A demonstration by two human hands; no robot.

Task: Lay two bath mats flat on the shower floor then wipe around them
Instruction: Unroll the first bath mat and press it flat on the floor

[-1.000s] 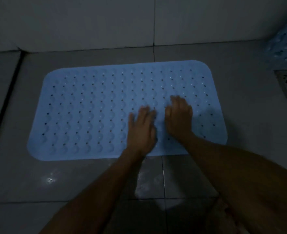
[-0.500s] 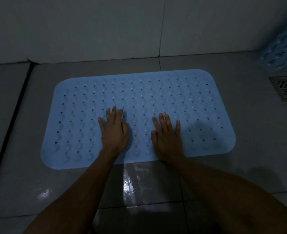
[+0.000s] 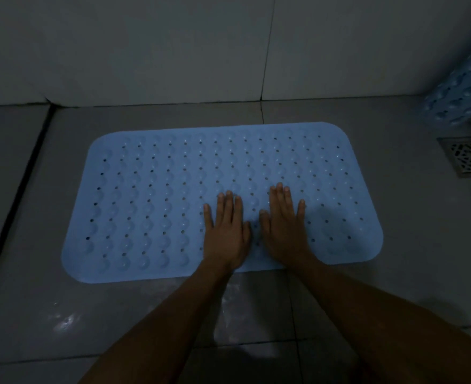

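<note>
A light blue bath mat (image 3: 159, 195) with rows of small holes and bumps lies flat on the grey tiled shower floor (image 3: 422, 259). My left hand (image 3: 226, 231) presses palm-down on the mat's near middle, fingers straight. My right hand (image 3: 285, 225) lies flat beside it, a little to the right, fingers straight too. A second blue mat (image 3: 461, 92) leans against the wall at the far right, partly cut off by the frame edge.
A square metal floor drain (image 3: 467, 156) sits at the right, below the leaning mat. White wall tiles (image 3: 145, 51) rise behind the mat. A dark groove (image 3: 18, 195) runs along the floor's left side. Wet patches (image 3: 65, 322) shine near me.
Both hands have slid over the mat: apart and to the left half a second ago, now back together near the middle-right. The view has shifted slightly.
</note>
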